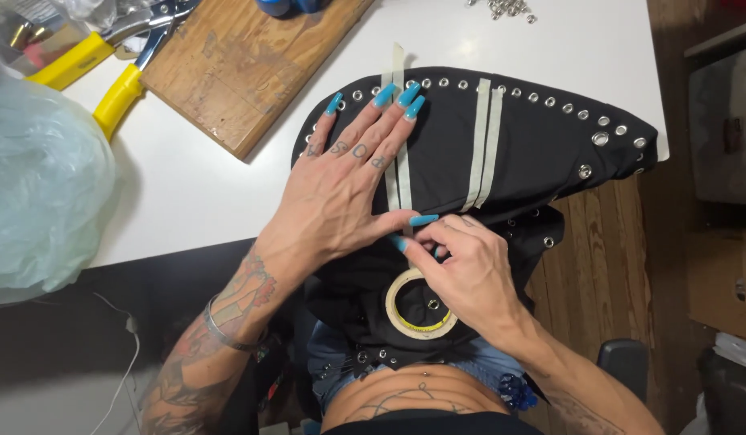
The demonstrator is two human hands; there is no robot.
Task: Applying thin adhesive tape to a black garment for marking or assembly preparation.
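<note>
Pressing tape strip (398,173) — L hand (340,189) flat

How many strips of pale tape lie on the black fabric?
3: one strip runs under the left hand, and a close pair lies right of it. More may be hidden under the hands.

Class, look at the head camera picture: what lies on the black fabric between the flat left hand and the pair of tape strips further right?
In the head view, one more pale tape strip lies there, partly under the left hand; then bare black fabric up to the pair of tape strips.
</note>
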